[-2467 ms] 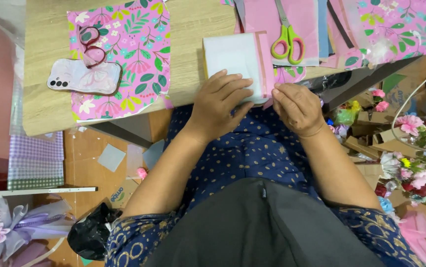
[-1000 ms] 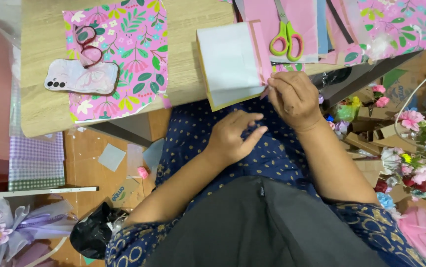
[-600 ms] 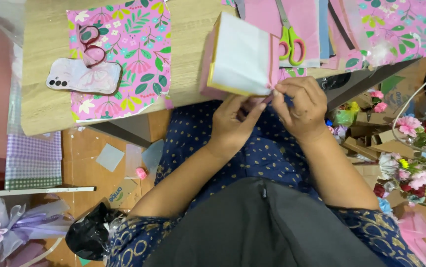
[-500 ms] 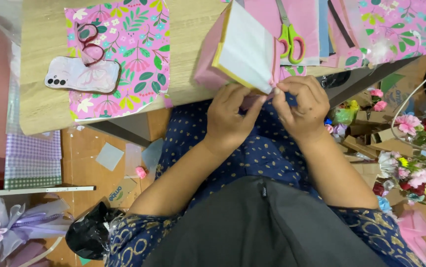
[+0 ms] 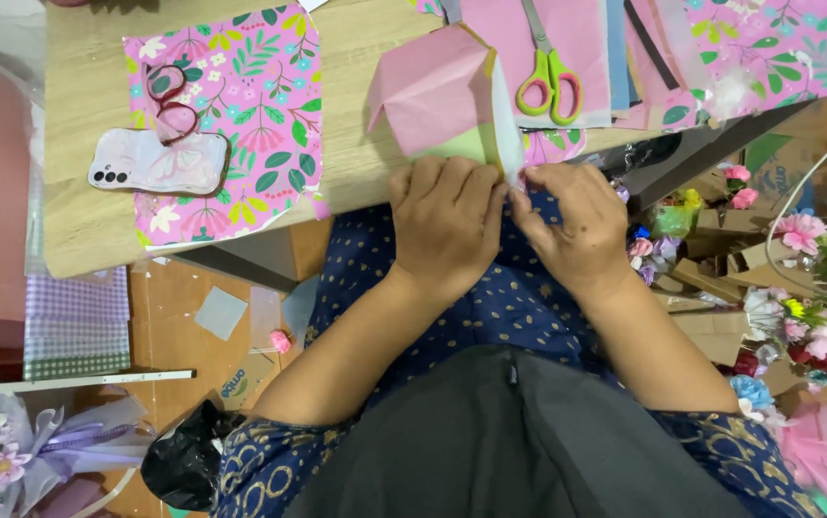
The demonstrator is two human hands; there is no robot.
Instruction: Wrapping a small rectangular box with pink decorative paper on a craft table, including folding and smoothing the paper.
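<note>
A pink paper-covered box is tipped up on its edge at the near side of the wooden table. My left hand grips its lower edge, fingers curled over the paper. Just to the right, my right hand pinches the white flap along the box's side. Both hands touch each other at the flap.
Green-handled scissors lie on pink paper sheets behind the box. At the table's left, a phone rests on pink floral paper. Artificial flowers and cardboard pieces fill the floor on the right; a wrapped bouquet lies bottom left.
The box was lying flat under both hands; it has been lifted and turned on edge. My left hand dropped away briefly, then returned to the lower edge.
</note>
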